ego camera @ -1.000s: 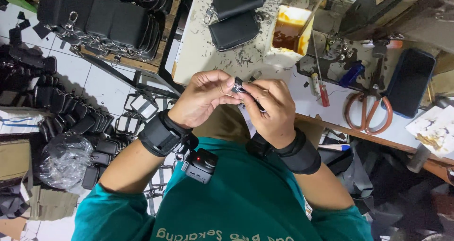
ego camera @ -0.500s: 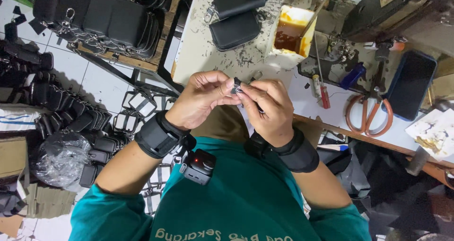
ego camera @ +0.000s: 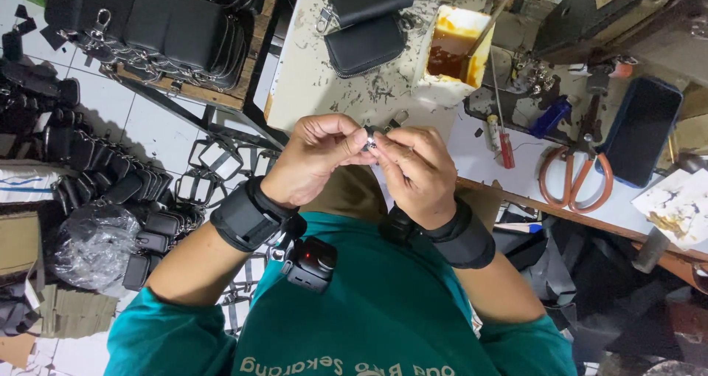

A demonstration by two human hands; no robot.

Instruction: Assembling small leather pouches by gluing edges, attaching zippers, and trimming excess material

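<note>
Hardly shifted, both hands, left [ego camera: 313,158] and right [ego camera: 417,173], pinch perhaps a metal ring [ego camera: 370,141]; keep fingertips steady.

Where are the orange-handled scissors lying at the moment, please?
In the head view, the orange-handled scissors lie on the workbench at the right, between the red-handled screwdriver and the dark phone.

On the tabletop [ego camera: 324,73]: black zip pouches [ego camera: 366,44], glue tub [ego camera: 451,51], red-handled screwdriver [ego camera: 504,136], orange scissors [ego camera: 575,180], dark phone [ego camera: 641,132]. More black pouches [ego camera: 158,25] stacked alongside.
</note>
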